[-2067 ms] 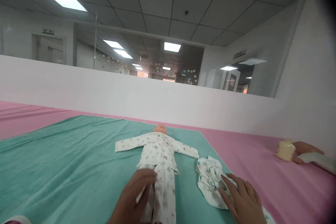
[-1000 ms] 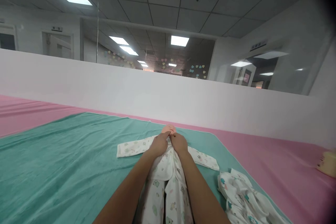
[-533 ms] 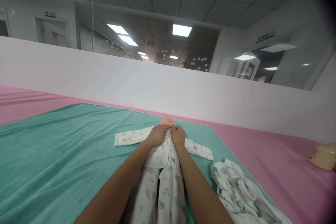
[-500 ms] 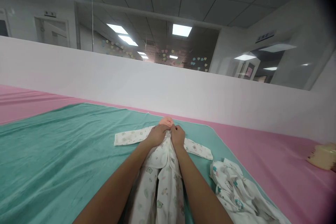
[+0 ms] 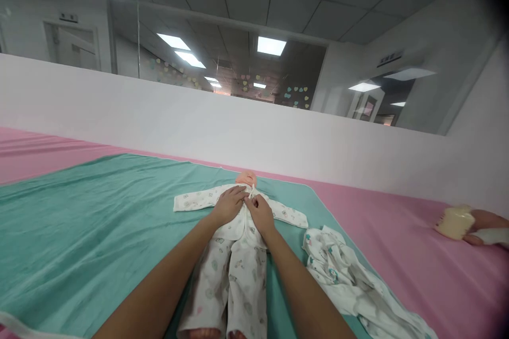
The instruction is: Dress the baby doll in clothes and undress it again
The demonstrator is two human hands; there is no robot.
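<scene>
A baby doll (image 5: 246, 177) in a white printed sleepsuit (image 5: 230, 270) lies on its back on a teal blanket (image 5: 79, 222), arms spread out. Both my hands rest on the doll's chest just below its neck. My left hand (image 5: 228, 205) lies with curled fingers on the suit's left front. My right hand (image 5: 260, 213) pinches the suit's front edge near the collar.
A crumpled white printed garment (image 5: 342, 275) lies on the blanket right of the doll. A pink sheet (image 5: 397, 254) covers the surface around it. At far right another person's hand (image 5: 483, 220) holds a cream bottle (image 5: 453, 221). A white partition wall (image 5: 238, 132) stands behind.
My hands have come down slightly from the doll's neck to its upper chest. The view has shifted, and the other person's hand with the bottle shows again at right.
</scene>
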